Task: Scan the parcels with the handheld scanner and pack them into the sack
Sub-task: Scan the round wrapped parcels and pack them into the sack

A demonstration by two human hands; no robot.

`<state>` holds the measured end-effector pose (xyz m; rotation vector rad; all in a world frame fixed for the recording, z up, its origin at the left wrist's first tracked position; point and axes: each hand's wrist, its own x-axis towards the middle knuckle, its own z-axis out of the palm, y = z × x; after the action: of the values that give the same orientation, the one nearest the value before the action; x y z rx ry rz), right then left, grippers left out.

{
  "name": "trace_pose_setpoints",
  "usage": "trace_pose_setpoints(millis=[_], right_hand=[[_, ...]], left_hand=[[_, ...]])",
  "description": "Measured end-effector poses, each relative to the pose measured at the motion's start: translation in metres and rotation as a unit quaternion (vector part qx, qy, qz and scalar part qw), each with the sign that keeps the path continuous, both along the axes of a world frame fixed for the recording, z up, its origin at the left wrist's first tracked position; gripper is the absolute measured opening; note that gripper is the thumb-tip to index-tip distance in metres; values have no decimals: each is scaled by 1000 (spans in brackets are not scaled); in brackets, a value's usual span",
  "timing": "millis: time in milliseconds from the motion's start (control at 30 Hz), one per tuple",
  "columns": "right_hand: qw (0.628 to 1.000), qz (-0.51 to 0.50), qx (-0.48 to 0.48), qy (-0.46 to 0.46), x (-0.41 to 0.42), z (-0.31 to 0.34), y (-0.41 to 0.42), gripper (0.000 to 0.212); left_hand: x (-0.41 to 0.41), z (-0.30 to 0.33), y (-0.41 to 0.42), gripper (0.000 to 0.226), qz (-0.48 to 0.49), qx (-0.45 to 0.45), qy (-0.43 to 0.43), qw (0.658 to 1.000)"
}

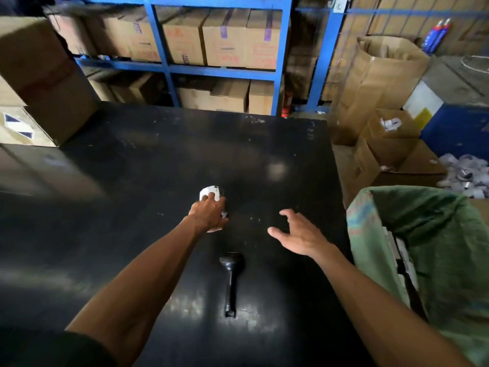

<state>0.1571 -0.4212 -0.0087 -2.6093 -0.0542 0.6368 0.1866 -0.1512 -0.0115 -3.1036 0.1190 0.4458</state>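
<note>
A small white parcel lies on the black table, and my left hand is closed over it from the near side, hiding most of it. My right hand hovers open above the table to the right of the parcel, fingers spread and holding nothing. The black handheld scanner lies flat on the table nearer to me, between my two forearms, with its head pointing away. A green sack stands open at the table's right edge, with some parcels visible inside.
Blue shelving with cardboard boxes runs behind the table. A large carton sits at the back left corner. Open cartons and a heap of white parcels lie on the floor to the right.
</note>
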Motion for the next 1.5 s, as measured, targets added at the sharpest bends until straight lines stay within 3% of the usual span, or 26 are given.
trace_pose_setpoints(millis=[233, 467, 533, 667, 800, 900, 1067, 1267, 1367, 1500], right_hand=[[994, 45, -18, 101, -36, -31, 94, 90], [983, 19, -27, 183, -52, -59, 132, 104], [981, -14, 5, 194, -54, -64, 134, 99], [974, -71, 63, 206, -52, -67, 135, 86], [976, -85, 93, 179, -41, -62, 127, 80], [973, -118, 126, 152, -27, -50, 120, 76], [955, -172, 223, 94, -8, -28, 116, 61], [928, -182, 316, 73, -9, 5, 115, 37], [919, -190, 337, 81, -12, 15, 112, 41], [917, -202, 342, 34, -12, 20, 109, 51]], left_hand=[[33, -21, 66, 97, 1, -14, 3, 1000], [71, -49, 81, 134, -110, 37, 47, 992], [81, -53, 83, 134, -173, 78, 44, 981], [100, -52, 82, 113, -297, 137, 49, 944], [112, -51, 85, 95, -337, 114, 37, 934], [114, -52, 93, 98, -306, 69, 47, 948], [95, -58, 104, 93, -175, -54, 87, 979], [65, -58, 113, 86, -111, -189, 106, 970], [54, -53, 113, 81, -98, -220, 97, 966], [40, -46, 107, 93, -24, -282, 130, 950]])
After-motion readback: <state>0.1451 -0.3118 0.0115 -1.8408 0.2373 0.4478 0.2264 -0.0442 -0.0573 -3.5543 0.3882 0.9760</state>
